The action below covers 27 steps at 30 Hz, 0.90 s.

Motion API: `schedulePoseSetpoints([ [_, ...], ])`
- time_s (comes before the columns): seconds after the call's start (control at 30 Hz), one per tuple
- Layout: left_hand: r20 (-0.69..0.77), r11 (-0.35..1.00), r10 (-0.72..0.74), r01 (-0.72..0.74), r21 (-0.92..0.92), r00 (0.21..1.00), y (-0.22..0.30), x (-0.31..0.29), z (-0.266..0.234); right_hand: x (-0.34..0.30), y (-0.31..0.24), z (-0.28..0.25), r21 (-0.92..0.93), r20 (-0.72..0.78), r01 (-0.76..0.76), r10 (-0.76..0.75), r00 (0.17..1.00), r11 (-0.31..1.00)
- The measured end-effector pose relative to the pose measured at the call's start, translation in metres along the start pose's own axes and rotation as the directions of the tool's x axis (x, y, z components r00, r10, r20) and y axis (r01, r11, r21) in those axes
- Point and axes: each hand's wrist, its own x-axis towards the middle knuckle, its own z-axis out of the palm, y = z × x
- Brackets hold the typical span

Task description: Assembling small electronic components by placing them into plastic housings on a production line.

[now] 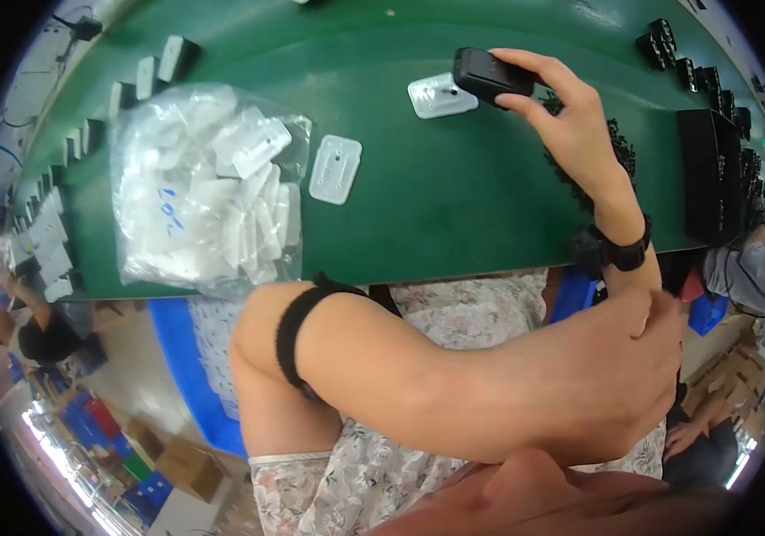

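While the right hand (570, 125) pinches a small black rounded device (487, 76) above the green bench (454, 205), the left hand (646, 348) clasps the right forearm, its fingers hidden

- Both forearms are bare; no sleeve reaches the wrists or elbows.
- The right wrist carries a black strap (622, 255) with a small black box-shaped unit on its outer side, worn like a watch.
- A black band (297, 326) circles the left arm near the elbow, narrow and dark, lying flat against the arm.
- The garment (480, 299) below the arms is light cloth printed with small pale flowers and leaves, with a plain whitish hem edge (288, 459).
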Motion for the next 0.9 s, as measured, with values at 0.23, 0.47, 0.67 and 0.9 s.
schedulePoseSetpoints([
  [0.23,-0.109,0.987,-0.105,0.091,-0.13,0.988,-0.011,-0.059,-0.016,0.017,0.006,0.021,-0.038,0.163,0.131,-0.123,0.979,0.991],
  [0.47,-0.085,0.875,-0.481,0.483,0.003,0.872,-0.083,-0.115,0.012,0.029,0.018,0.029,-0.023,0.351,0.144,-0.127,0.928,0.989],
  [0.67,-0.28,0.774,-0.588,0.628,0.077,0.759,-0.13,-0.121,0.008,0.029,0.019,0.034,-0.077,0.353,0.219,-0.179,0.918,0.973],
  [0.9,-0.163,0.799,-0.523,0.548,0.248,0.836,-0.16,-0.121,0.016,0.019,0.009,0.044,-0.239,0.258,0.282,-0.219,0.941,0.929],
])
